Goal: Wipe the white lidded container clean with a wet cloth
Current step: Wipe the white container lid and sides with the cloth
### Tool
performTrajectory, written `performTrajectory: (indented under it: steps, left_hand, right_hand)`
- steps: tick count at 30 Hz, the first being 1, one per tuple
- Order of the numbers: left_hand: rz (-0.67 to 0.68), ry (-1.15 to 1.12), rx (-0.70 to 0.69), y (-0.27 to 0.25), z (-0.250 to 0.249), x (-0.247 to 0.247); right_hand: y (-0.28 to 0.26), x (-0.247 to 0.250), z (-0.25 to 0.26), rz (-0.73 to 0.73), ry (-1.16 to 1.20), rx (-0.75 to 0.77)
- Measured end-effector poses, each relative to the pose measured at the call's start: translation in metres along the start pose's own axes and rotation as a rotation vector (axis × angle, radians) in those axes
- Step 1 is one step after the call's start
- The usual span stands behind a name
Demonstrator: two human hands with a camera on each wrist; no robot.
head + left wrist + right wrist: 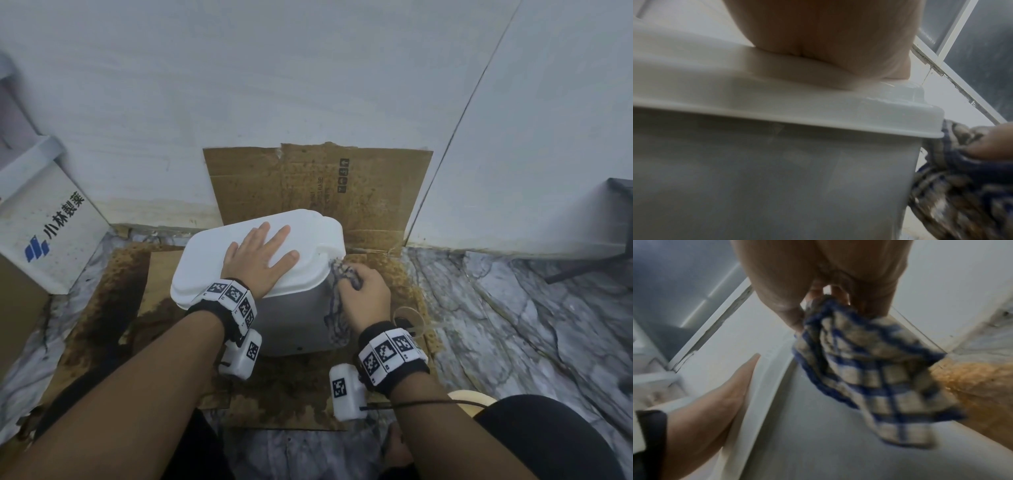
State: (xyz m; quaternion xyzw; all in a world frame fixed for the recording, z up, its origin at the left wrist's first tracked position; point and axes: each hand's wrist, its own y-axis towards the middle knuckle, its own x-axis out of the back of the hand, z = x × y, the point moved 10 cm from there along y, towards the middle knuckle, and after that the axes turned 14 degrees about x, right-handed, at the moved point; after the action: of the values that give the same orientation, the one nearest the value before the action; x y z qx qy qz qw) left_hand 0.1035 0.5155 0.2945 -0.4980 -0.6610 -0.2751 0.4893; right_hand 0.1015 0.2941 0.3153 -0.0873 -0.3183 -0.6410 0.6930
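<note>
A white lidded container (pixel 294 318) stands on stained cardboard, its lid (pixel 212 253) closed. My left hand (pixel 262 255) lies flat on the lid with fingers spread, pressing down; its palm (pixel 828 32) shows on the lid (pixel 777 100) in the left wrist view. My right hand (pixel 364 294) grips a blue-and-beige checked cloth (pixel 337 308) against the container's right side wall, just under the lid's rim. The cloth (pixel 865 369) hangs bunched from my curled fingers beside the grey wall (pixel 818 443). The cloth (pixel 953 186) shows at the container's corner.
Wet, brown-stained cardboard (pixel 308 181) covers the marbled floor (pixel 513 325) and leans on the white wall. A white box with blue printing (pixel 51 226) stands at left. A dark stand (pixel 609 233) sits at right. My knee (pixel 548 435) is at lower right.
</note>
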Motion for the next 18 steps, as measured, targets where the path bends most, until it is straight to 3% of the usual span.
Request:
performTrajectory:
  steps: [2, 4, 13, 16, 18]
  left_hand:
    - [0.003, -0.007, -0.001, -0.001, 0.0, 0.0]
    - [0.011, -0.002, 0.001, -0.001, -0.001, -0.002]
    - [0.019, 0.013, -0.004, -0.002, -0.004, -0.001]
    - [0.023, 0.001, -0.013, -0.004, -0.008, -0.004]
    - [0.025, -0.005, -0.014, -0.004, -0.01, -0.005]
  right_hand:
    - [-0.002, 0.002, 0.008, -0.068, 0.084, 0.077]
    - [-0.004, -0.006, 0.018, -0.03, 0.05, 0.138]
    - [0.005, -0.003, 0.022, 0.083, -0.244, 0.144]
    - [0.014, 0.013, 0.014, -0.046, -0.068, 0.03]
    - [0.013, 0.015, 0.019, -0.106, -0.035, 0.053]
